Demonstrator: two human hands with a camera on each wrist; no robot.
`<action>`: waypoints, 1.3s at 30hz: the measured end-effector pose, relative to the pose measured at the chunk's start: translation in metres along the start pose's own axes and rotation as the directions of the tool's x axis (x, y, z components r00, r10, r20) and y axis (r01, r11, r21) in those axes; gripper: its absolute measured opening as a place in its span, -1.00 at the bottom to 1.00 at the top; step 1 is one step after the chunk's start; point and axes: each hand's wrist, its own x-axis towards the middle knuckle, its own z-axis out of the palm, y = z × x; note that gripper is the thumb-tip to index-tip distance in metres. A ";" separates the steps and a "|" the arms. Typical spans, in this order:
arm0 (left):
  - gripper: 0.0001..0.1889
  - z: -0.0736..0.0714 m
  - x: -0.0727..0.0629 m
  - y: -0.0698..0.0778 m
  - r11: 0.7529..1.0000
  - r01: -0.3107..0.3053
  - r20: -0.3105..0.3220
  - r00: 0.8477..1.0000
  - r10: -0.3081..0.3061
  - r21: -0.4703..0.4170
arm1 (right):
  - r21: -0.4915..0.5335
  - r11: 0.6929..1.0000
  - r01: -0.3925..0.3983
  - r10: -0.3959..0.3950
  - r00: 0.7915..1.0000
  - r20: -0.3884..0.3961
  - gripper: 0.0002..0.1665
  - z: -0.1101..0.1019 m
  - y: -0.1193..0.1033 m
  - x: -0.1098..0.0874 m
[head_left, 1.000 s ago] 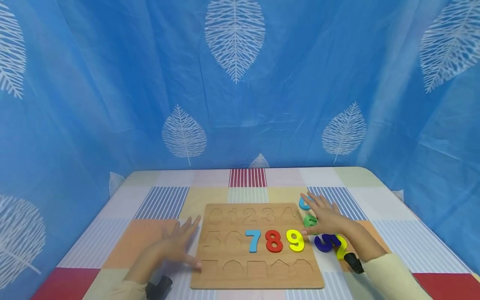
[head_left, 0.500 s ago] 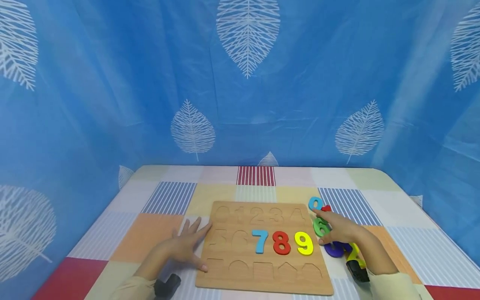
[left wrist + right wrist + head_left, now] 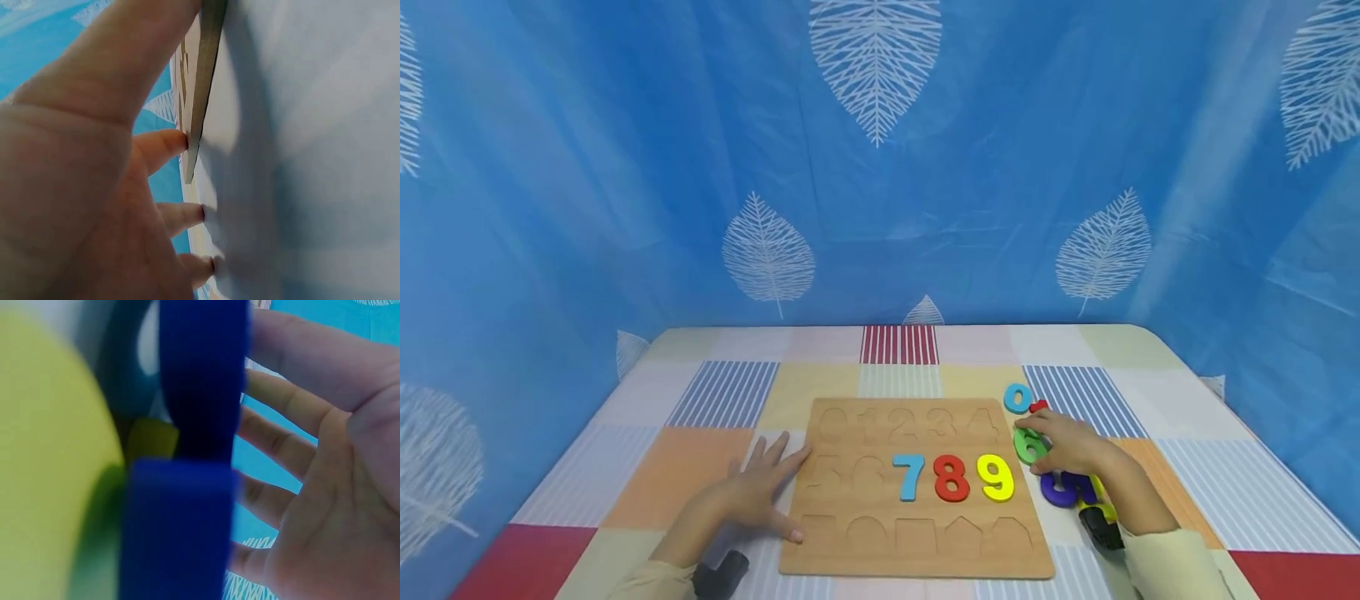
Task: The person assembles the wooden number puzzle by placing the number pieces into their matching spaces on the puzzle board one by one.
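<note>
A wooden number puzzle board (image 3: 917,566) lies on the table, with a light blue 7 (image 3: 910,477), a red 8 (image 3: 951,478) and a yellow 9 (image 3: 996,477) in its middle row. My left hand (image 3: 752,493) rests at the board's left side, fingers spread; in the left wrist view, the index fingertip touches the board's edge (image 3: 203,87). My right hand (image 3: 1075,445) reaches over a green 6 (image 3: 1030,448), its index finger and thumb beside the piece. In the right wrist view, blurred purple-blue pieces (image 3: 181,531) hide the fingertips.
A light blue 0 (image 3: 1017,398) and a partly hidden red piece (image 3: 1038,406) lie beyond the right hand. Purple pieces (image 3: 1058,490) and a yellow piece (image 3: 1103,500) lie beneath its wrist. A blue leaf-print curtain (image 3: 880,217) hangs behind the table.
My right hand has come down from spread above the loose pieces to the green 6, its fingers drawn closer together. The left hand stays at the board's left edge.
</note>
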 end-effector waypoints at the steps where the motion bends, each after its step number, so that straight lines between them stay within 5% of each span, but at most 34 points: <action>1: 0.19 -0.001 0.000 -0.001 1.000 0.001 -0.003 1.000 -0.001 0.004 | -0.003 1.000 0.005 -0.005 1.000 -0.005 -0.24 0.000 -0.001 0.001; 17: 0.18 -0.004 0.011 0.001 1.000 -0.013 0.012 1.000 0.013 0.028 | -0.005 0.996 0.088 -0.088 0.994 -0.069 -0.18 -0.020 -0.005 -0.002; 28: 0.20 -0.002 0.007 -0.002 0.998 0.061 0.038 0.997 -0.062 0.008 | 0.103 0.969 0.222 -0.209 0.970 -0.124 -0.24 -0.004 -0.053 0.012; 39: 0.19 -0.001 0.004 -0.001 0.999 0.048 0.026 0.999 -0.048 0.015 | 0.086 0.949 0.304 -0.292 0.948 -0.128 -0.27 0.010 -0.121 0.031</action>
